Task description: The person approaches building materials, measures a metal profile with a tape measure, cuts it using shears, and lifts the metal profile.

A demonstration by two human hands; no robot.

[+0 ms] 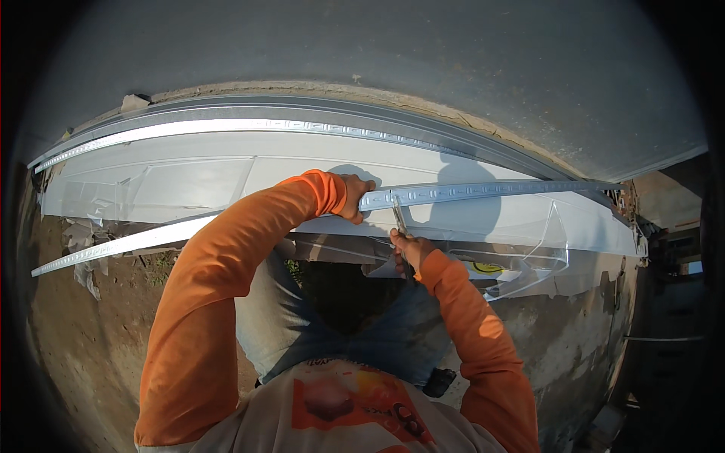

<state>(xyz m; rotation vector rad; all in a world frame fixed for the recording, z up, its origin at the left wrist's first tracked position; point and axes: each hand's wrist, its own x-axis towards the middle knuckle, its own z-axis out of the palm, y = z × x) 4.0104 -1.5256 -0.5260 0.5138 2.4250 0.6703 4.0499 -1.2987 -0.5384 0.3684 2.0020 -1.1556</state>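
Observation:
A long galvanized metal channel (483, 192) with a row of pressed slots runs across in front of me, passing under my left forearm. My left hand (353, 198) is closed around it near its middle. Just to the right, my right hand (410, 251) grips a pair of metal snips (400, 217) from below. Their jaws point away from me and meet the channel a short way from my left hand. Whether the jaws have cut into the metal cannot be made out.
White panels (302, 160), partly wrapped in clear plastic (555, 241), lie beneath the channel. More metal profiles (325, 113) are stacked along the far side, beside a grey wall (377, 45). Brown, stained ground (98, 340) lies on the near side, with torn wrapping at the left.

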